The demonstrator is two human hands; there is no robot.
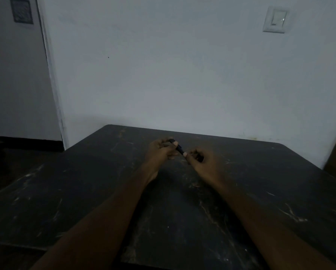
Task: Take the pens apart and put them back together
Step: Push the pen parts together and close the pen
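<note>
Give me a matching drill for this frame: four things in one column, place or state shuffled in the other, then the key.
Things:
1. pen
2. left hand
3. wall switch
4. table

Place or state:
A. dark, scratched surface under both forearms
B. mounted on the wall, upper right
C. held between the two hands above the table
D. gripping the pen's far end

The right hand pinches the pen's near end.

Pairs: 1-C, 2-D, 3-B, 4-A
</note>
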